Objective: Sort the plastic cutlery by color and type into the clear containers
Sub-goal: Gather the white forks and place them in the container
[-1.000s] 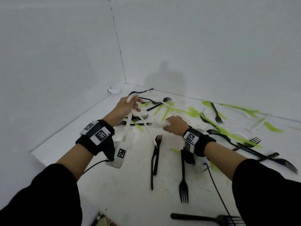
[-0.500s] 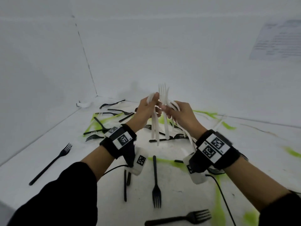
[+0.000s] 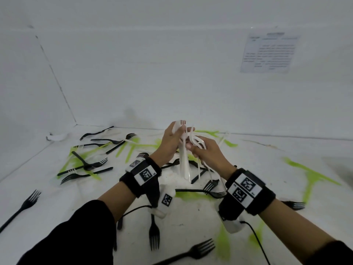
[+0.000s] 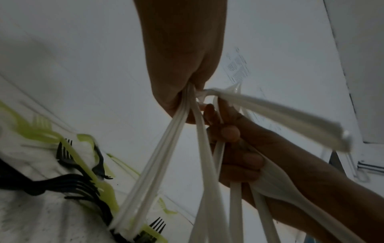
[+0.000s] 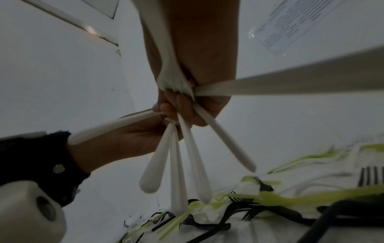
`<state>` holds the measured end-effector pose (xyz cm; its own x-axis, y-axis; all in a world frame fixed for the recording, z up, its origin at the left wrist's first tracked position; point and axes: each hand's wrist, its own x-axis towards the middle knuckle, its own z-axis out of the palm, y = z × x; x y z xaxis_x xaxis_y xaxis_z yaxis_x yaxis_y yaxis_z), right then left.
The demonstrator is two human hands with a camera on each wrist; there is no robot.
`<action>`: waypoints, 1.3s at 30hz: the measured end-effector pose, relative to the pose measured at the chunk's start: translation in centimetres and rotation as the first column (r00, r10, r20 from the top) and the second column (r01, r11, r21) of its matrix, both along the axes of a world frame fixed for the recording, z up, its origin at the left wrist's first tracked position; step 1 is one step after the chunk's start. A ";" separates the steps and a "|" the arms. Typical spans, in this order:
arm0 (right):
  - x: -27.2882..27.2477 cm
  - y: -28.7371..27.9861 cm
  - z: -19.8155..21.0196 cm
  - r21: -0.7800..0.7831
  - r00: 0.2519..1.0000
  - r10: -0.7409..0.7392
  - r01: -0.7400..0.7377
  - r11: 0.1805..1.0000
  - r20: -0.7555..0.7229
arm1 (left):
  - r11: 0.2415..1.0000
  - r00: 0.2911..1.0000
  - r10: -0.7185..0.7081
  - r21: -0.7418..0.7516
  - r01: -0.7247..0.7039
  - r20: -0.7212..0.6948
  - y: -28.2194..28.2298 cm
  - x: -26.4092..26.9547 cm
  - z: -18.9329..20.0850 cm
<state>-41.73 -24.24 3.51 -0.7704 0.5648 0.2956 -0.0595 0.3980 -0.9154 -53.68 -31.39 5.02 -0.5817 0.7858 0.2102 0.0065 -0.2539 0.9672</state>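
Both hands hold one bundle of white plastic forks above the middle of the white table. My left hand grips the bundle near the fork heads, and tines stick out above its fingers. My right hand curls round several of the same handles just to the right. In the left wrist view the white handles fan downward from my left hand, with my right hand wrapped round others. The right wrist view shows the handles splayed below both hands. No clear container is in view.
Black forks and lime green cutlery lie scattered over the table, thickest at the left and under the hands. More black forks lie near the front edge. White walls close the back and left. A printed sheet hangs on the back wall.
The hands lifted the white forks off the table and brought them together into one bundle. Since half a second ago the heads have tipped left and the handles splay more.
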 end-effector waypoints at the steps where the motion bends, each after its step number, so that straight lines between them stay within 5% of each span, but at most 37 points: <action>1: 0.3 0.3 -0.1 0.014 1.000 -0.029 0.029 0.999 -0.002 | 1.000 1.000 0.004 0.005 -0.003 -0.027 0.2 0.1 0.0; 8: 0.8 0.9 -0.1 -0.001 0.992 -0.124 0.125 0.992 0.037 | 0.998 0.998 -0.055 -0.011 0.055 -0.024 0.8 1.6 0.1; 14: 1.0 -0.2 -0.1 -0.096 0.997 -0.075 0.073 0.993 -0.018 | 0.980 0.968 -0.200 0.009 0.201 0.152 0.2 2.2 0.4; 32: 1.5 -0.5 -1.4 -0.029 0.990 -0.071 0.075 0.997 0.125 | 0.968 0.974 -0.208 -0.160 0.192 -0.087 0.0 2.3 -1.9; 36: 1.6 -0.4 -1.8 -0.122 0.984 -0.098 0.116 0.986 0.150 | 0.969 0.974 -0.226 -0.103 0.223 -0.019 0.2 2.3 -2.3; 39: 1.8 -0.8 -1.9 -0.197 0.990 -0.032 0.059 0.979 0.138 | 0.992 0.989 -0.113 -0.041 0.117 0.092 0.5 1.9 -1.9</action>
